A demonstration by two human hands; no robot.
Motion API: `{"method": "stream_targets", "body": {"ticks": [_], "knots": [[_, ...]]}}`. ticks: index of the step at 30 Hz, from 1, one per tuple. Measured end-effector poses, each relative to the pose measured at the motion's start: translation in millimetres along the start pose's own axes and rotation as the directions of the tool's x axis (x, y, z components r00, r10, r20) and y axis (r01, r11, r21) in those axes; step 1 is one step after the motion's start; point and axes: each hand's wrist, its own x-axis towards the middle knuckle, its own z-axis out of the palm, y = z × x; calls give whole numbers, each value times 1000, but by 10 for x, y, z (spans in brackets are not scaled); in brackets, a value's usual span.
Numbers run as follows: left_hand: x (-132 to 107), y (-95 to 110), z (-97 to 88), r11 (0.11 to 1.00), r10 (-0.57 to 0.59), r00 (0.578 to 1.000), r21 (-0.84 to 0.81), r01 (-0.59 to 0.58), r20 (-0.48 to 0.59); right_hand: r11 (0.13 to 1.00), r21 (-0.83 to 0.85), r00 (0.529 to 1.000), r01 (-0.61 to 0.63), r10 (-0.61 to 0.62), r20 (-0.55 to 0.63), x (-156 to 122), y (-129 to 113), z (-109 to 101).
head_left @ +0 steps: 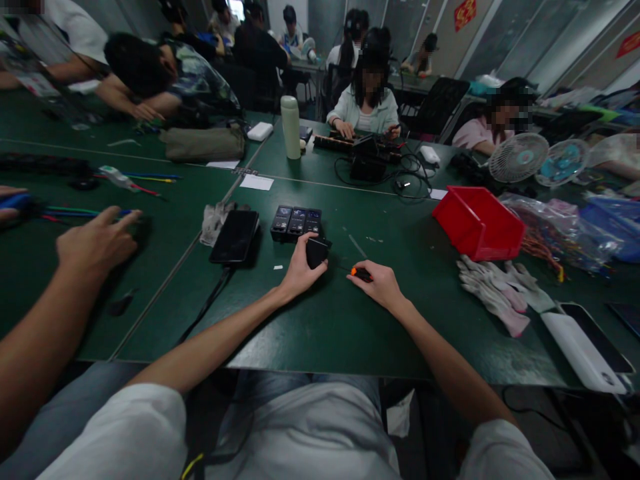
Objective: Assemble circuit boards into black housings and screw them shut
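My left hand is closed around a small black rectangular block, held just above the green table. In my right hand is a screwdriver with an orange and black handle, gripped near the tabletop. Its thin shaft points left toward the block, and a gap separates the two hands. Right behind my left hand stands a black case with three side-by-side sections. To the left lies a dark-screened device on a black cable, partly over a crumpled grey glove.
A co-worker's hand works with wires at left. A red bin, work gloves, a white power bank and a phone lie right. Behind are a green bottle, a pouch and tangled black cables.
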Motion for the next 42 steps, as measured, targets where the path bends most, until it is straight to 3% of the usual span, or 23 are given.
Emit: {"method": "stream_targets", "body": {"ticks": [19,42], "knots": [[2,1,-7,1000,11,1000,-4,-11,-4,1000,-26,999,12,-11,35,11,-13,-25],[1,15,-9,1000,-10,1000,2,10,6,997,-50,990,-54,60,127,38,-79,-39]]}}
